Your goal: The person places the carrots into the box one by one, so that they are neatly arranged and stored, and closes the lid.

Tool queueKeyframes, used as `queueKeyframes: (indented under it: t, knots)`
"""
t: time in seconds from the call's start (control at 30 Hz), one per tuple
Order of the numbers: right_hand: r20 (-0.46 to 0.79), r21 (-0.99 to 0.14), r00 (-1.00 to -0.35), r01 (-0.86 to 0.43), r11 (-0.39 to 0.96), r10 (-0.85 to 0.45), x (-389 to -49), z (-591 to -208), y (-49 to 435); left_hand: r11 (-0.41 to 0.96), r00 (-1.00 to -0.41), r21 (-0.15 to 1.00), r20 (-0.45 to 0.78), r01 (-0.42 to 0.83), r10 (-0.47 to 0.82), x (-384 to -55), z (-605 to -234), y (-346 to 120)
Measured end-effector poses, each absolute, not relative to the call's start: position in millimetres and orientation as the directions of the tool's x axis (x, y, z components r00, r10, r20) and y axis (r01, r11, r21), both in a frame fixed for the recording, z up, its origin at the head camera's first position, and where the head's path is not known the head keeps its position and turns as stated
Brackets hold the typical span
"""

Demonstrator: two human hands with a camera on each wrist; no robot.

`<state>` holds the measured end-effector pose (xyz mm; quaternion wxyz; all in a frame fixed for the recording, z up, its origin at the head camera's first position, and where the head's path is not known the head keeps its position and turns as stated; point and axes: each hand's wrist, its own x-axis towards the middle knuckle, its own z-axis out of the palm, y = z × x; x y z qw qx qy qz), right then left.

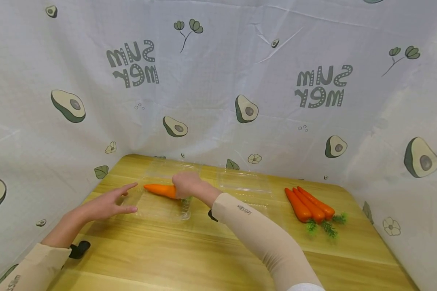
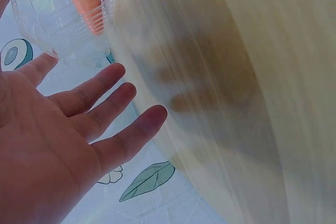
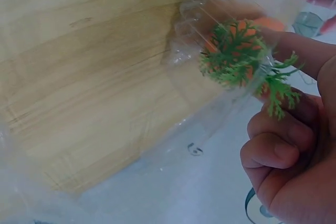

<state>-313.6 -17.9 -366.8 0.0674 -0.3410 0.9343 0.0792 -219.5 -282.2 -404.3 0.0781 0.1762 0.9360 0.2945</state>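
An orange carrot (image 1: 161,190) lies over a clear plastic box (image 1: 156,211) on the left part of the table, its tip pointing left. My right hand (image 1: 187,185) grips the carrot near its thick, leafy end. In the right wrist view the green leaves (image 3: 233,56) stick out beside the curled fingers, close to the box's ribbed wall. My left hand (image 1: 107,205) is at the box's left side, thumb and fingers spread, holding nothing. In the left wrist view the carrot's tip (image 2: 92,9) shows near the clear plastic, above the fingers.
Three more carrots (image 1: 309,204) with green tops lie side by side on the right of the wooden table (image 1: 160,258). A second clear box (image 1: 244,182) stands open behind my right forearm, which partly hides it. A printed white curtain (image 1: 218,72) surrounds the table's back and sides.
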Motion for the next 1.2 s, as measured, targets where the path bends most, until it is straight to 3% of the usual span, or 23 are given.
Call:
queueKeyframes:
  t: [0.4,0.67,1.2]
  knots:
    - [-0.190,-0.009,-0.765,-0.626,0.780,-0.616,-306,-342,1,0.768,-0.926,0.578,-0.055,0.275,0.373,-220,-402,-282]
    - [-0.120,-0.092,-0.759,-0.633,0.769,-0.640,-300,-330,26,0.769,-0.926,0.576,-0.052,0.277,0.373,-219,-402,-282]
    - [-0.010,-0.271,-0.832,-0.531,0.803,-0.554,-286,-317,91,0.772,-0.925,0.569,-0.049,0.285,0.378,-219,-402,-282]
